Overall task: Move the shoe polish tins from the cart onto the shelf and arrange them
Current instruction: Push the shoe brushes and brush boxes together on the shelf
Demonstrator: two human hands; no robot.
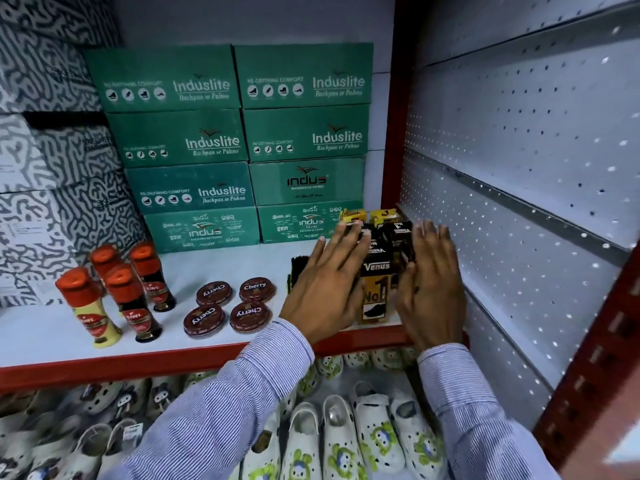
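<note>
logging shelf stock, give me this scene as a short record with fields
shelf: white board with red front edge
polish tins: four round Cherry tins in a two-by-two block, mid shelf, untouched
polish bottles: four with red caps, left of the tins
small boxes: black and yellow Venus boxes, right end of shelf
left hand: open, flat against the boxes' left side
right hand: open, at the boxes' right side
behind: stacked green shoe boxes
below: white clogs
</note>
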